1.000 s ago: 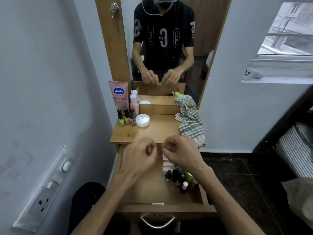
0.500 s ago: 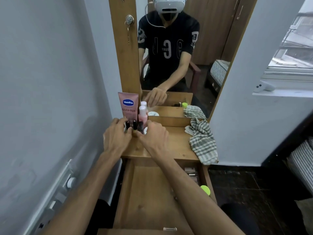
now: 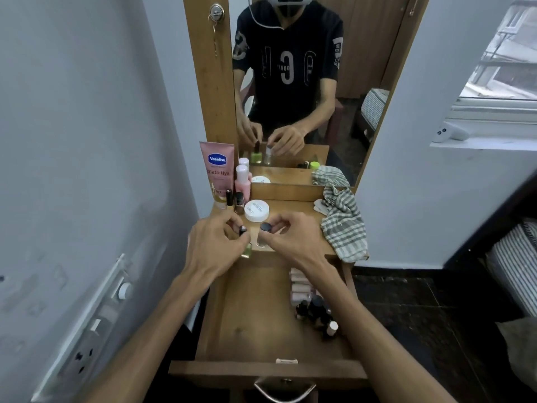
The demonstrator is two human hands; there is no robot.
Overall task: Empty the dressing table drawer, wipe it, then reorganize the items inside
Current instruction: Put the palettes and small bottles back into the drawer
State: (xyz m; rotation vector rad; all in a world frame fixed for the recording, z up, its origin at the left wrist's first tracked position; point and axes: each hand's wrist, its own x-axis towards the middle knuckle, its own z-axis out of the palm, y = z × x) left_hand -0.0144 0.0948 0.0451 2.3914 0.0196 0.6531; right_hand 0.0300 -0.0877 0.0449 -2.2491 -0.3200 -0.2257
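The wooden drawer (image 3: 255,324) stands pulled out below the dressing table top (image 3: 293,207). My left hand (image 3: 215,242) grips a green nail polish bottle (image 3: 246,249) by its black cap. My right hand (image 3: 293,239) holds a clear small bottle with a black cap (image 3: 263,238). Both bottles hang over the table's front edge. Several small bottles and pale tubes (image 3: 312,303) lie along the drawer's right side. The left part of the drawer floor is bare wood.
On the table top stand a pink Vaseline tube (image 3: 218,173), a pink bottle (image 3: 242,181), two dark nail polish bottles (image 3: 234,200) and a white jar (image 3: 256,210). A checked cloth (image 3: 343,225) hangs at the right edge. A mirror (image 3: 305,82) rises behind.
Both hands reached to the bottles at the back left of the table top, then drew back toward the front edge, each now holding a small bottle.
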